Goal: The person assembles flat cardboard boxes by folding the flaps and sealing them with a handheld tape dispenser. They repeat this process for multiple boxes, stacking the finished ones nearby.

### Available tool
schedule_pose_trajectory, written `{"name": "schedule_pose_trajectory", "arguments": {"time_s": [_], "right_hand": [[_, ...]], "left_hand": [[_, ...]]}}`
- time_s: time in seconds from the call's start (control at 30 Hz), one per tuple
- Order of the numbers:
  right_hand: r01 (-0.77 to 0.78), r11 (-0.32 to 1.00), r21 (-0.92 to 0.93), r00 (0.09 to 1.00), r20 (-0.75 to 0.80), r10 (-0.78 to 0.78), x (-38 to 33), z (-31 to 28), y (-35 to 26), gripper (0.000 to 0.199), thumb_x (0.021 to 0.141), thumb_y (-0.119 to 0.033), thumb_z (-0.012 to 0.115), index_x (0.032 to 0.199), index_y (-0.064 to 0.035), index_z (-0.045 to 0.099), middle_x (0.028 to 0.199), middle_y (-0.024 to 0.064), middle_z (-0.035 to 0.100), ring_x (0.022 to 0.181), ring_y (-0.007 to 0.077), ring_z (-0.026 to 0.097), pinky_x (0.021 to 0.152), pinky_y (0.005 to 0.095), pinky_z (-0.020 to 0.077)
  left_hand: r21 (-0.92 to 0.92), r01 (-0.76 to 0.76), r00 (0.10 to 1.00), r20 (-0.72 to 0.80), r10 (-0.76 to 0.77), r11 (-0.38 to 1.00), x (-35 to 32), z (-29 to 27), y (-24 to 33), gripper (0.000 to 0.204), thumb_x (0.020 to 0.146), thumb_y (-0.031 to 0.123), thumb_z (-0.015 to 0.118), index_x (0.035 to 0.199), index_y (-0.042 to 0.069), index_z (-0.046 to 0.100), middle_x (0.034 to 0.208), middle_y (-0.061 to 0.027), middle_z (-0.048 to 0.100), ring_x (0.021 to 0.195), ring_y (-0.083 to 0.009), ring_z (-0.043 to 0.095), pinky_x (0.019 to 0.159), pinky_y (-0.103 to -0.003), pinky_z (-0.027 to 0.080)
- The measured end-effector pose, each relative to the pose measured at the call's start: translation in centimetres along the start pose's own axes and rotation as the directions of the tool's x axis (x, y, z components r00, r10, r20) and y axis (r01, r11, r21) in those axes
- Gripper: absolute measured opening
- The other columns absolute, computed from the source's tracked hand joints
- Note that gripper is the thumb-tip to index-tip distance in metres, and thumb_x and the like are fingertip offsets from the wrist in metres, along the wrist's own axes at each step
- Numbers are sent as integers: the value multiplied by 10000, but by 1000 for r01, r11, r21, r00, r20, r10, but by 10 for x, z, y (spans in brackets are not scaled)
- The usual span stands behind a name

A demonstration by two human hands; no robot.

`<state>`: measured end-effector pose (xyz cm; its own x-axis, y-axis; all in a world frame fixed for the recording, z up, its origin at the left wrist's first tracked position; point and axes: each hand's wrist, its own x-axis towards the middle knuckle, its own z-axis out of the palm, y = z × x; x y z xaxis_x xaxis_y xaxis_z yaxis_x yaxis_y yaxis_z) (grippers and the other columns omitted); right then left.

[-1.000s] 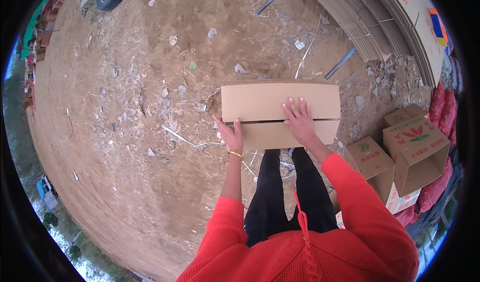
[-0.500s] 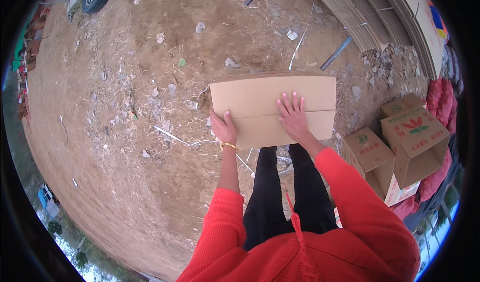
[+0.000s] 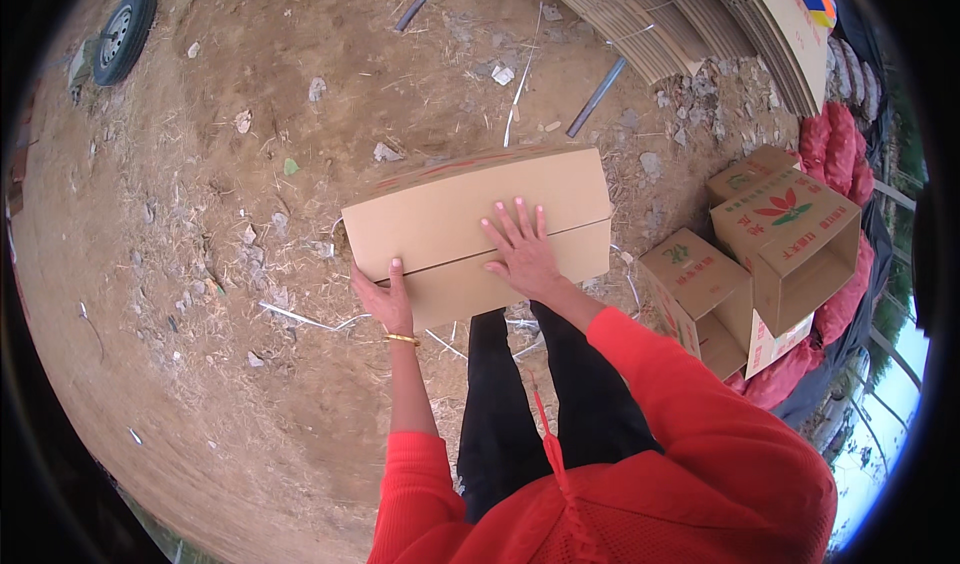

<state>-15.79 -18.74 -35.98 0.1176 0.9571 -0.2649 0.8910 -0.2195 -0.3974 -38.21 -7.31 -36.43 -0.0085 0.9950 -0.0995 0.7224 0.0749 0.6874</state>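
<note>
In front of my legs is a plain-topped cardboard box (image 3: 450, 214), its two long top flaps folded over and a thin dark seam between them. Red print shows on its far side. My left hand (image 3: 385, 299), with a gold bracelet at the wrist, grips the box's near left corner, thumb on top and fingers against the end. My right hand (image 3: 525, 259) lies flat on the flaps right of the middle, fingers spread across the seam. The box's underside is hidden.
Open printed cartons (image 3: 790, 239) lie on the right beside red mesh sacks (image 3: 845, 149). Flattened cardboard (image 3: 650, 9) is stacked at the far right. A blue-grey pipe (image 3: 597, 96) and white strapping (image 3: 305, 316) lie on the dirt ground. Far left, a wheel (image 3: 125, 39) is visible.
The whole view has shifted, so the surroundings sit further left. The box has turned slightly, its left end nearer me, and the seam looks a little wider. Both hands remain on the box.
</note>
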Motion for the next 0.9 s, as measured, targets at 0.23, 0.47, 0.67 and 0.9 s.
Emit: {"name": "schedule_pose_trajectory", "arguments": {"time_s": [0.23,0.47,0.67,0.9], "right_hand": [[46,999,-5,999,21,-46,7,3,14,696,852,-482,562,1455,-236,318,1543,99,191,1427,371,97,1125,600,40],[55,998,-44,998,17,-54,10,21,23,688,880,-526,502,1474,-273,263,1560,81,125,1432,366,62,1126,595,25],[68,998,-1,998,-20,-68,10,23,26,705,861,-514,538,1470,-279,273,1554,89,146,1428,371,78,1121,601,42],[97,994,51,994,-44,-95,12,21,25,705,868,-493,540,1469,-232,278,1553,97,149,1429,375,73,1115,610,59]], "left_hand": [[16,41,999,3,-41,999,2,4,-3,772,803,405,711,1355,-18,376,1242,-236,497,1137,-394,483,953,-475,384],[312,35,999,27,-46,950,0,12,-6,957,816,586,601,1465,15,189,1439,-300,261,1326,-450,271,1067,-555,230],[619,-110,987,162,10,778,-29,43,14,1156,726,699,607,1492,24,64,1484,-366,-7,1383,-523,-30,1104,-607,58],[615,-24,983,156,-92,788,-45,70,37,1294,624,728,672,1497,38,11,1496,-346,-78,1386,-512,-93,1088,-634,-5]]}}
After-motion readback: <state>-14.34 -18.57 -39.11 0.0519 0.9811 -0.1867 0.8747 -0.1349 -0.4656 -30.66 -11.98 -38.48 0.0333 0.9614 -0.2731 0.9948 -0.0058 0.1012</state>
